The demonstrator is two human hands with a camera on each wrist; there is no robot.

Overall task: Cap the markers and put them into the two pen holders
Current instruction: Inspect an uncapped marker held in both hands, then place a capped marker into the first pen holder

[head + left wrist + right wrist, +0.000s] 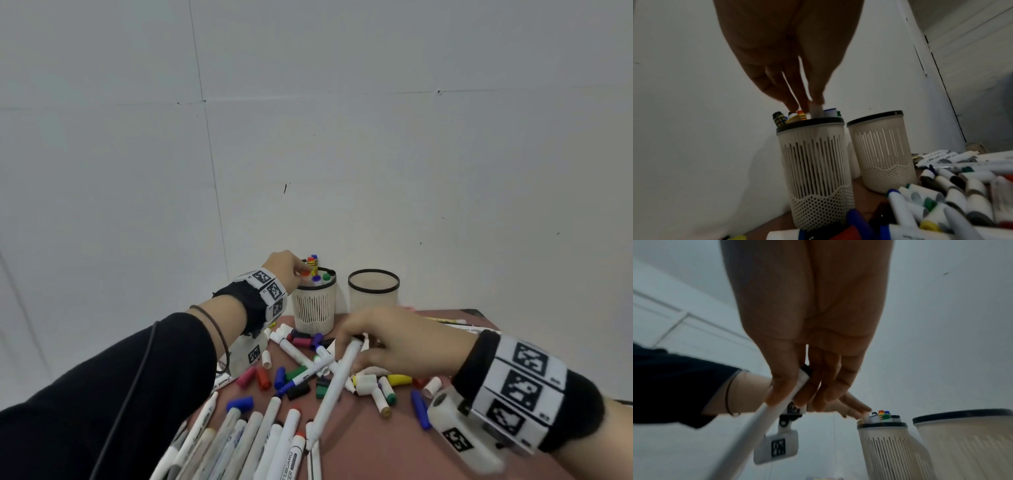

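Markers and loose caps litter the brown table point(376, 445), largest spread nearest the person. 2 pen holders stand at the far edge: the left holder point(314, 308) has capped markers in it, the right holder point(373, 294) looks empty. Right hand point(387, 339) pinches a white marker point(334, 387) near its dark end, long axis slanting back toward the person. Left hand point(284, 270) pinches a marker over the left holder.

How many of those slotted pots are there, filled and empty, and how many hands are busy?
Pen holder with markers in it: 1
Empty pen holder: 1
Hands, left hand and right hand: 2
White marker held by the right hand: 1
Total: 5
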